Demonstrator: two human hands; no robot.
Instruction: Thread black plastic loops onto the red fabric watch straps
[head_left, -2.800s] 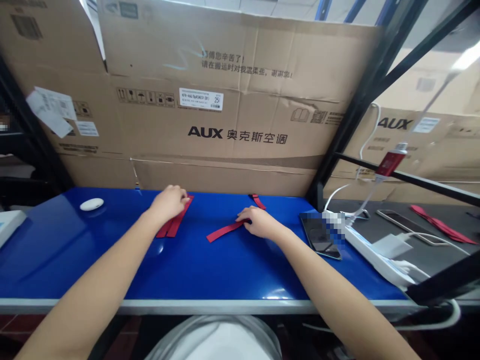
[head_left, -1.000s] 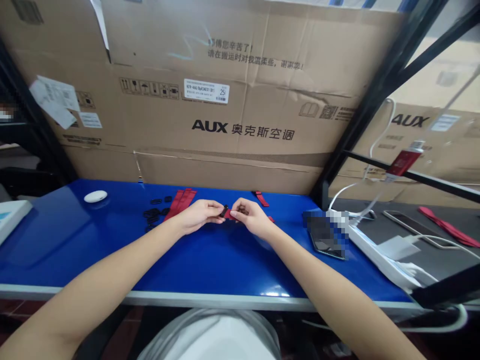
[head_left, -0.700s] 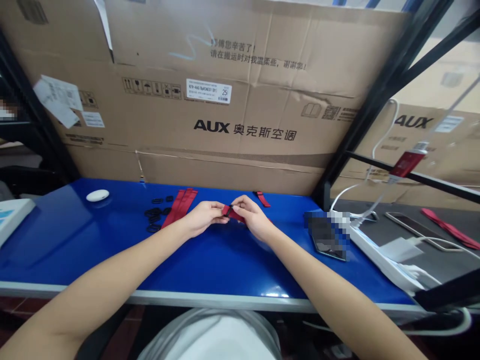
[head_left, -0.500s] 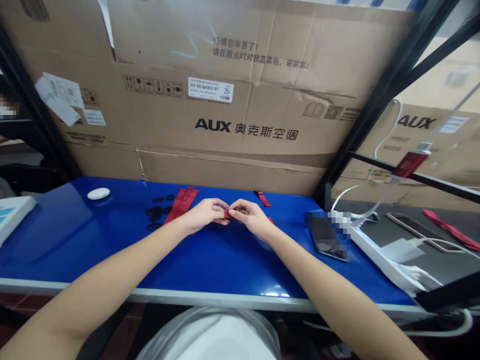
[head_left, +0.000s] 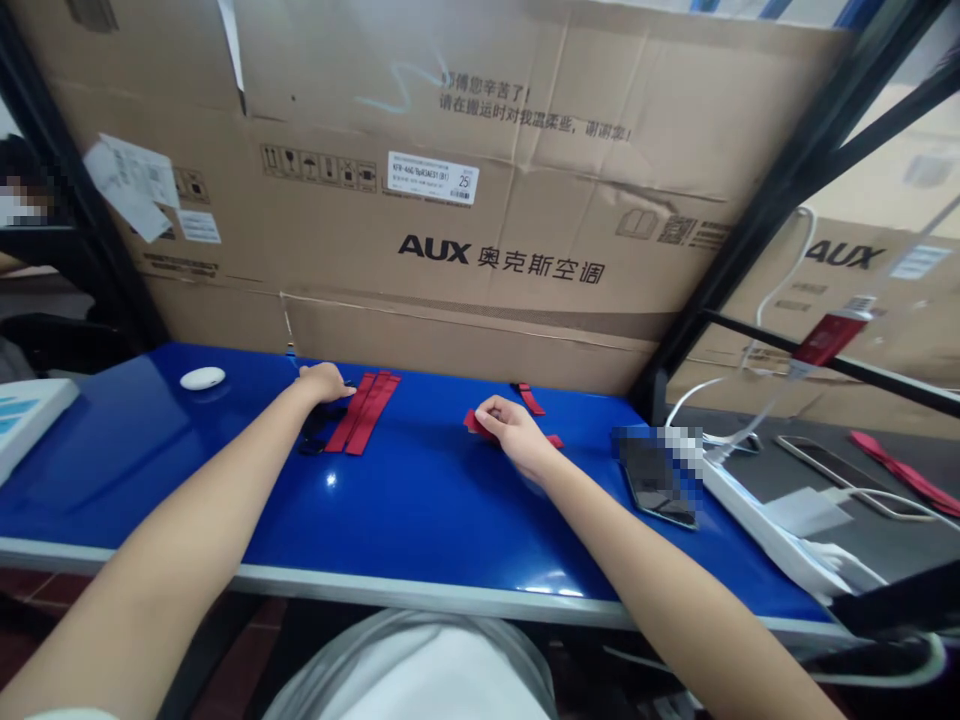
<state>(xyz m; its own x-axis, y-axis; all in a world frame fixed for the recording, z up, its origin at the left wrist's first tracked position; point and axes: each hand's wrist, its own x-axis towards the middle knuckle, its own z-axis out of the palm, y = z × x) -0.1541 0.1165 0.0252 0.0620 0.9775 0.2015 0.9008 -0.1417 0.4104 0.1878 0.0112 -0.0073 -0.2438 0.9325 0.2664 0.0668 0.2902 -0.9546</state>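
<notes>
My left hand (head_left: pixel 322 382) is over the black plastic buckles (head_left: pixel 311 437) at the back left of the table. Its fingertips meet a small black piece (head_left: pixel 350 385); the fingers are mostly hidden, so I cannot tell whether they grip it. Just right of that hand lie red webbing straps (head_left: pixel 364 415), side by side. My right hand (head_left: pixel 511 430) pinches a red strap (head_left: pixel 475 424) between thumb and fingers above the blue table. One end of it sticks out left of the fingertips. More red webbing (head_left: pixel 555 441) shows behind the wrist, and I cannot tell if it is the same strap.
A short red strap with a black end (head_left: pixel 531 399) lies at the back. Right of my arm are a phone (head_left: pixel 660 485) and a white power strip (head_left: pixel 765 525) with cables. A white oval object (head_left: pixel 202 379) sits at left. Cardboard (head_left: pixel 450 330) walls the back.
My left hand has let go of the red strap and moved left to the black buckles. My right hand stays near the same spot, still pinching the strap. The view has shifted slightly.
</notes>
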